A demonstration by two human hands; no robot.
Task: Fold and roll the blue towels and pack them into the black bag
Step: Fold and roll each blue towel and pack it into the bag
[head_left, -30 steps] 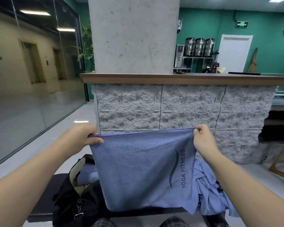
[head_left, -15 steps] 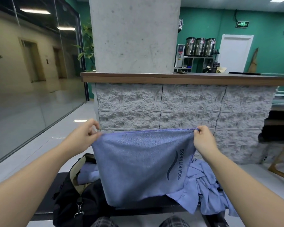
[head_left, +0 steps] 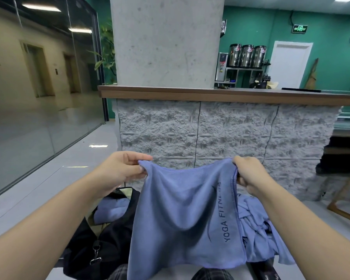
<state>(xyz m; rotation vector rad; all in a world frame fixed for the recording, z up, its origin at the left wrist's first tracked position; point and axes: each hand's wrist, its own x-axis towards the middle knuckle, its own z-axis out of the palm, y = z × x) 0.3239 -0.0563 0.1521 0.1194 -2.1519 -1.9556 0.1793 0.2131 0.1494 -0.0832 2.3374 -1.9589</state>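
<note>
In the head view, the left hand is pinching the top left corner of a blue towel between thumb and fingers, while the right hand is gripping the top right corner with curled fingers. The towel is hanging in the lower centre of the frame with its long axis running top to bottom, its top edge sagging between the hands and its "YOGA FITNESS" lettering reading upward along the right edge. At lower left the black bag is sitting open with a blue towel inside, and a heap of loose blue towels is lying at lower right.
</note>
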